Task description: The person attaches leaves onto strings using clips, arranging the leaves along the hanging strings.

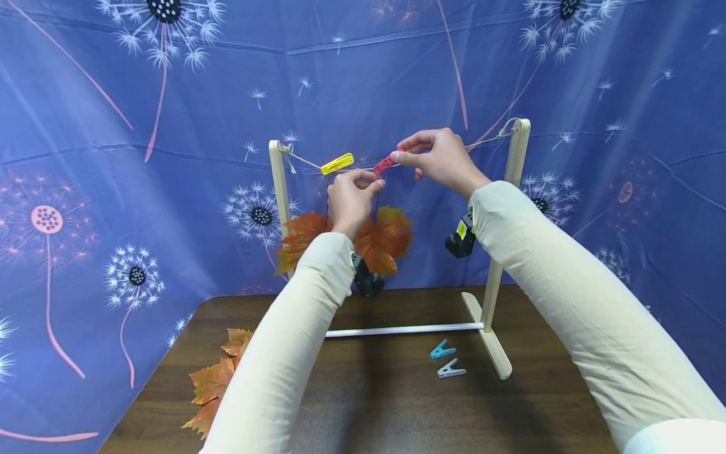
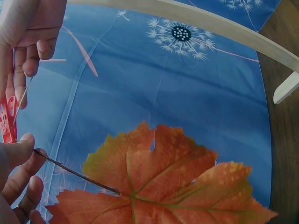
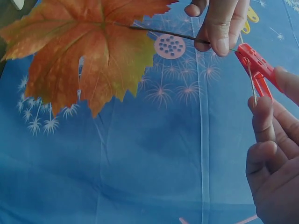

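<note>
My left hand (image 1: 350, 200) pinches the thin dark stem (image 2: 77, 172) of an orange maple-like leaf (image 1: 384, 243) just below the string. In the right wrist view, the stem's tip reaches the jaw end of a red clothespin (image 3: 256, 63). Thumb and fingers of my right hand (image 1: 445, 157) pinch that clothespin, which sits at the string (image 1: 479, 144). To the left, a yellow clothespin (image 1: 337, 164) is on the same string. A second orange leaf (image 1: 303, 236) hangs beneath it, partly covered by my left hand and forearm.
Two wooden posts, left (image 1: 279, 189) and right (image 1: 517, 151), hold the string; a white rod (image 1: 403, 330) runs low between them. On the brown table (image 1: 397, 403) lie a blue clothespin (image 1: 442, 349), a pale clothespin (image 1: 451, 369) and more leaves (image 1: 212, 381) beside my left sleeve.
</note>
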`<state>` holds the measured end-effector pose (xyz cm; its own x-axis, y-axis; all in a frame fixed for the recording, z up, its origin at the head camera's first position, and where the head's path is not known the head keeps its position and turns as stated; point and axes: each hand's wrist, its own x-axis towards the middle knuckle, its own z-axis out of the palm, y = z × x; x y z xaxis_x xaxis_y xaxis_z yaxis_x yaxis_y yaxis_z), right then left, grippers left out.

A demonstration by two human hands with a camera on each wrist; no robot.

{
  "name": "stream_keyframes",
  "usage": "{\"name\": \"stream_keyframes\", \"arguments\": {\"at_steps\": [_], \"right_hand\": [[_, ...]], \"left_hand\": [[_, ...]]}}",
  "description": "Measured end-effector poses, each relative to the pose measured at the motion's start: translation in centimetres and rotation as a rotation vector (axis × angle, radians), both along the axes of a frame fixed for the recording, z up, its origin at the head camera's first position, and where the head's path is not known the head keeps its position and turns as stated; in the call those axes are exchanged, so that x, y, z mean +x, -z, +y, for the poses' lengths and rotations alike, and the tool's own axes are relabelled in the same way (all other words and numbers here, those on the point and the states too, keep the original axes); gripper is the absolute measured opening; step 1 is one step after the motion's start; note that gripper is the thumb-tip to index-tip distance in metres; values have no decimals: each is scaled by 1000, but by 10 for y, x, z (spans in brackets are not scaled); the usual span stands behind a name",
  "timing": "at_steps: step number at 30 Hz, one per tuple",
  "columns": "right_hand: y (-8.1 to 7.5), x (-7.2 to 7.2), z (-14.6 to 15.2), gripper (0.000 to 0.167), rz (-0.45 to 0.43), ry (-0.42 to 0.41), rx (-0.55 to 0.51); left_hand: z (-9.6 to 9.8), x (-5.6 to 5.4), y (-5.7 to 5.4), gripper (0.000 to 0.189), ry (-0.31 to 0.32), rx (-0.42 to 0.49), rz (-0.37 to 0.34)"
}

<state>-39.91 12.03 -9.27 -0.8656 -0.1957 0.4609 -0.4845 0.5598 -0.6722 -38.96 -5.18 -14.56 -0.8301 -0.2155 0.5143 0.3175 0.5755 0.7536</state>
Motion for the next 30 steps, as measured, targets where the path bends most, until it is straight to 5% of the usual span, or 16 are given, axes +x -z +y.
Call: {"name": "stream_keyframes", "arguments": {"at_steps": [13,30], "right_hand": [[0,13,2,51,-1,15,46],[4,44,17,46,62,86,-30]], "left_hand": [[-6,10,1,22,21,-40,30],[-16,33,4,21,102,-13,2]]}}
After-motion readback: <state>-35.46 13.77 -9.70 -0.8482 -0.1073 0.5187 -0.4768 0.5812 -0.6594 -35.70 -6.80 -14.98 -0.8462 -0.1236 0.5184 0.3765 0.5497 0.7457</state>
